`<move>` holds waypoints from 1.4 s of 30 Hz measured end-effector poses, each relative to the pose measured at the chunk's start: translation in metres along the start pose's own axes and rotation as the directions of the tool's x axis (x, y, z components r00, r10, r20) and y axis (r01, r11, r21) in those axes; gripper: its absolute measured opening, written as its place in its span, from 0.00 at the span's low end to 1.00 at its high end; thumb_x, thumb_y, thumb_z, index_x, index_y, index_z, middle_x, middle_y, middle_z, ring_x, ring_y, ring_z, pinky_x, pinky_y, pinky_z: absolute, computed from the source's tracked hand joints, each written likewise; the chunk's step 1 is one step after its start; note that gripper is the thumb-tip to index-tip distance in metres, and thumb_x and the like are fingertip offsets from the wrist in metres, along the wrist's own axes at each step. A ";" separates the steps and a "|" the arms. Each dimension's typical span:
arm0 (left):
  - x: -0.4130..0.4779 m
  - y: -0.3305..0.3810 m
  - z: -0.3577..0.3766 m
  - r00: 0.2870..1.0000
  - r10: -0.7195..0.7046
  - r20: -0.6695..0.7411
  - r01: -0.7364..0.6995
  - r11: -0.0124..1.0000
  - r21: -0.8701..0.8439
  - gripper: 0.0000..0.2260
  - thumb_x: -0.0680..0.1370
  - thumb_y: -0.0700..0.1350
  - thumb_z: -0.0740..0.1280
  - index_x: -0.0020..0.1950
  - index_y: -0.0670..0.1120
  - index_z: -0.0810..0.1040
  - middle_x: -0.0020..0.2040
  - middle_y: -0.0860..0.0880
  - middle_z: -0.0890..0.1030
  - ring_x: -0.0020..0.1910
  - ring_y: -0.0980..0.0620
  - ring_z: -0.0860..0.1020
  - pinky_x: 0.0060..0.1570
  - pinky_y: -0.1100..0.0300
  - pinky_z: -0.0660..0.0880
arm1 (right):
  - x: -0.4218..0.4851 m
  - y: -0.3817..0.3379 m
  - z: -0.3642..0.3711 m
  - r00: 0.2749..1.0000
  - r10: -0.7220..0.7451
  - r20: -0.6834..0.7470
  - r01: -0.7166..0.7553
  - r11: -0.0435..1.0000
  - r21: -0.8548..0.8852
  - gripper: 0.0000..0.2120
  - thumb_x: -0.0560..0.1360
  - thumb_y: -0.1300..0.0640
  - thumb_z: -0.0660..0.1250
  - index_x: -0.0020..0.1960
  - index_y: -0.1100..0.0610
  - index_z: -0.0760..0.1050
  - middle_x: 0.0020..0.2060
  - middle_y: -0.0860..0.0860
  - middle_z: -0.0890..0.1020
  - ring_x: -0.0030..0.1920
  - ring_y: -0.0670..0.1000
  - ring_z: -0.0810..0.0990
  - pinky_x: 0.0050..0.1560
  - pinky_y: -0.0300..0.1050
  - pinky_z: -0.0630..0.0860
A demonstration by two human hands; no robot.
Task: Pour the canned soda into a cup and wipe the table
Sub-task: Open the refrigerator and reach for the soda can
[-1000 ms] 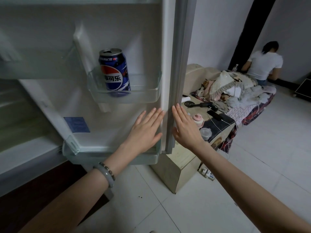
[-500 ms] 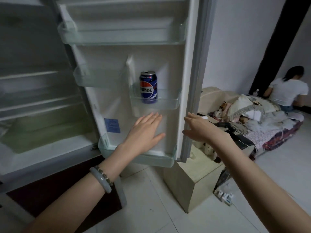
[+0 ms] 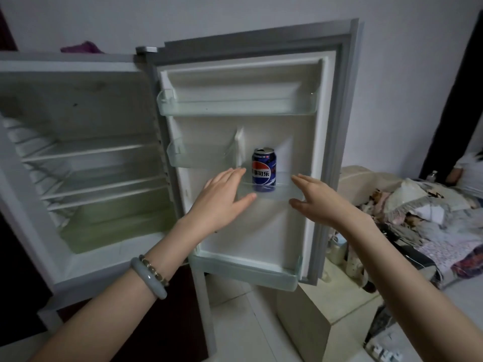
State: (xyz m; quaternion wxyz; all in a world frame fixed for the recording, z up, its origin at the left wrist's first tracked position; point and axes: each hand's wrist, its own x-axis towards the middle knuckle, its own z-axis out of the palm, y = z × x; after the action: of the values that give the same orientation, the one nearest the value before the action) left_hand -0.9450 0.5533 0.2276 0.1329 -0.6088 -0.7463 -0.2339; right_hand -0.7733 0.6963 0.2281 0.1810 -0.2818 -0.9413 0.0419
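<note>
A blue soda can (image 3: 264,169) stands upright in a clear shelf bin (image 3: 285,193) on the inside of the open fridge door (image 3: 261,231). My left hand (image 3: 222,197) is open with straight fingers, just left of the can and slightly below it, not touching it. My right hand (image 3: 316,198) is open too, fingers pointing left, a short way right of the can in front of the bin. Both hands hold nothing. No cup and no cloth are in view.
The fridge interior (image 3: 86,178) on the left has bare wire shelves. A low wooden cabinet (image 3: 326,317) stands under the door's right side. A bed with piled bedding (image 3: 423,212) and a person (image 3: 470,171) are at the far right. White floor tiles lie below.
The view has pulled back and the whole open door now shows. My right hand left the door's edge and came in front of the bin; my left hand rose toward the can.
</note>
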 end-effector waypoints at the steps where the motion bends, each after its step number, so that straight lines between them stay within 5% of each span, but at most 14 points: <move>1: 0.006 -0.003 -0.002 1.000 -0.010 -0.007 0.010 1.000 -0.019 0.29 0.79 0.57 0.59 0.75 0.45 0.57 0.75 0.47 0.60 0.74 0.51 0.57 0.71 0.56 0.54 | 0.005 -0.002 -0.001 1.000 -0.003 -0.013 0.003 1.000 0.017 0.30 0.78 0.53 0.61 0.75 0.59 0.54 0.75 0.56 0.59 0.74 0.53 0.58 0.71 0.45 0.56; 13: 0.096 -0.038 0.041 0.976 -0.148 0.158 0.198 0.906 -0.374 0.35 0.76 0.56 0.66 0.75 0.44 0.55 0.75 0.45 0.60 0.73 0.49 0.61 0.68 0.54 0.60 | 0.083 0.017 0.011 0.990 0.133 -0.035 -0.119 0.956 0.267 0.34 0.76 0.56 0.65 0.76 0.57 0.52 0.73 0.56 0.62 0.72 0.54 0.62 0.71 0.48 0.61; 19: 0.129 -0.037 0.066 0.968 -0.216 0.126 0.249 0.788 -0.564 0.32 0.72 0.50 0.72 0.70 0.41 0.62 0.68 0.44 0.71 0.65 0.47 0.71 0.63 0.54 0.69 | 0.108 0.029 0.025 0.969 0.236 0.079 -0.245 0.846 0.474 0.35 0.73 0.64 0.68 0.75 0.58 0.55 0.70 0.56 0.69 0.69 0.53 0.68 0.68 0.49 0.67; 26: 0.143 -0.041 0.087 0.954 -0.270 0.126 0.293 0.775 -0.560 0.32 0.66 0.53 0.76 0.63 0.43 0.68 0.60 0.46 0.77 0.58 0.47 0.76 0.59 0.52 0.73 | 0.120 0.026 0.039 0.978 0.170 0.117 -0.207 0.795 0.570 0.28 0.69 0.73 0.65 0.68 0.61 0.68 0.61 0.58 0.77 0.62 0.54 0.75 0.63 0.45 0.71; 42: 0.150 -0.040 0.087 0.952 -0.295 0.081 0.300 0.844 -0.444 0.32 0.66 0.57 0.75 0.61 0.42 0.68 0.59 0.44 0.76 0.56 0.46 0.76 0.48 0.59 0.71 | 0.118 0.023 0.038 0.983 0.135 0.127 -0.185 0.746 0.640 0.29 0.69 0.75 0.64 0.68 0.61 0.67 0.59 0.56 0.78 0.58 0.51 0.77 0.57 0.41 0.72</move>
State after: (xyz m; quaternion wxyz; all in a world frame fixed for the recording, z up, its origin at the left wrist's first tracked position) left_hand -1.0098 0.7183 0.2179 -0.0534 -0.5009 -0.7574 -0.4155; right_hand -0.8668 0.7804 0.2263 0.2286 -0.2797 -0.8468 0.3905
